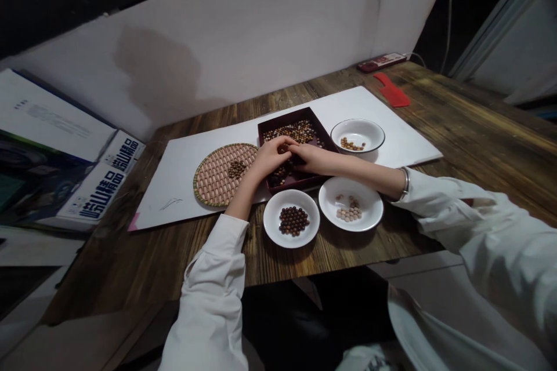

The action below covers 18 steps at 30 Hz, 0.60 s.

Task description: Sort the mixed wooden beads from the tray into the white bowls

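My left hand (270,156) and right hand (310,157) meet over the dark red tray (319,127), fingers curled down into the mixed beads (296,130). At this distance I cannot tell whether either pinch has closed on a bead; they look half-closed at best. To sort cleanly I would lift one bead at a time, keeping the wrists low.

Just near of the tray sit a white dish of dark beads (292,220) and another of pale beads (350,208). A third dish (357,134) lies right of the tray, and a woven mat (217,177) with a small heap lies to its left. The dishes crowd the tray closely, and the nearest one sits near the table edge (322,266). Open wood lies to the far right.
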Each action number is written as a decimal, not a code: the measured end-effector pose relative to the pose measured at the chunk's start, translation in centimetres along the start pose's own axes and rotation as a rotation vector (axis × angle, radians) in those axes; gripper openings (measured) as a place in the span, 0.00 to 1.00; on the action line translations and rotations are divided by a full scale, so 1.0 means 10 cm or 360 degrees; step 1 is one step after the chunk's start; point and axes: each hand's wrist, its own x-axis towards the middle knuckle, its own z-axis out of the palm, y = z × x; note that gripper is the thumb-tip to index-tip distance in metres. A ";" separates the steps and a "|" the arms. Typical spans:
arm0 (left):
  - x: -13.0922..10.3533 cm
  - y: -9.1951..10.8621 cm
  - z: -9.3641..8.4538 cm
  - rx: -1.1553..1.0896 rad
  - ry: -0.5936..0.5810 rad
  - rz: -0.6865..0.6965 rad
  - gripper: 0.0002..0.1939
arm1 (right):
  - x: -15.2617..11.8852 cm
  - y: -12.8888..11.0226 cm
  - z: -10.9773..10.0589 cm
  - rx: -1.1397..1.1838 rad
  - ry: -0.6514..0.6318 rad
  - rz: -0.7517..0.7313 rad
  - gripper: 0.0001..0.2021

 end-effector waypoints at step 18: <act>0.00 -0.01 -0.01 0.0042 -0.0026 -0.0004 0.15 | -0.01 -0.02 -0.02 -0.0225 -0.0019 0.0053 0.17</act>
